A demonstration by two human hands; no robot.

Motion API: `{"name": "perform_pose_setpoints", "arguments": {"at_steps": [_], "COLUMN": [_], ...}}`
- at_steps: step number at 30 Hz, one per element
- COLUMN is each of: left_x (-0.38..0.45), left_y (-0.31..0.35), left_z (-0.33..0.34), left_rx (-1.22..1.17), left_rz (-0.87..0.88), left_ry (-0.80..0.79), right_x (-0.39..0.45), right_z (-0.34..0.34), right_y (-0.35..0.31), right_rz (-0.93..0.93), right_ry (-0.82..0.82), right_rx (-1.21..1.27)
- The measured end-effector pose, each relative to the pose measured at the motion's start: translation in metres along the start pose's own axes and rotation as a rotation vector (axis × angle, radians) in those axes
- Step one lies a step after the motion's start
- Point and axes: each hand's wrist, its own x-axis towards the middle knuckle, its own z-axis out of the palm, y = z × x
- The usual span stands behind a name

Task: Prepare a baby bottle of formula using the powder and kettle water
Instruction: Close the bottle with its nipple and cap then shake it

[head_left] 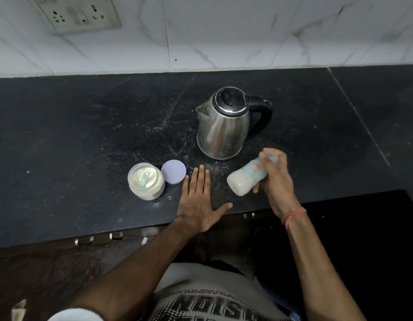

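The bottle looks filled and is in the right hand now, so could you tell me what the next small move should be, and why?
Probably set the bottle upright on the counter, then cap the powder jar. The right hand grips the bottle tilted, with milky liquid inside, so mixing seems near done. The jar stands open with its scoop inside; its lid lies beside it, near the flat left hand.

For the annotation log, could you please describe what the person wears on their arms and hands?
Both hands are bare, without gloves or rings in view. The right hand has a reddish-orange thread band around its wrist. The left hand has nothing on its wrist, and both forearms are uncovered.
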Motion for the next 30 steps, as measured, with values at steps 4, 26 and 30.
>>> {"name": "perform_pose_setpoints", "arguments": {"at_steps": [4, 26, 30], "left_x": [-0.003, 0.0, 0.002], "left_y": [0.001, 0.0, -0.002], "left_z": [-0.003, 0.003, 0.007], "left_rx": [0.014, -0.022, -0.035], "left_rz": [0.018, -0.003, 0.011], "left_ry": [-0.025, 0.025, 0.024], "right_x": [-0.007, -0.015, -0.014], "right_z": [0.007, 0.02, 0.023], "right_y": [0.011, 0.013, 0.018], "right_rz": [0.011, -0.032, -0.028], "right_ry": [-0.128, 0.137, 0.093], "right_rx": [0.018, 0.142, 0.101]}}
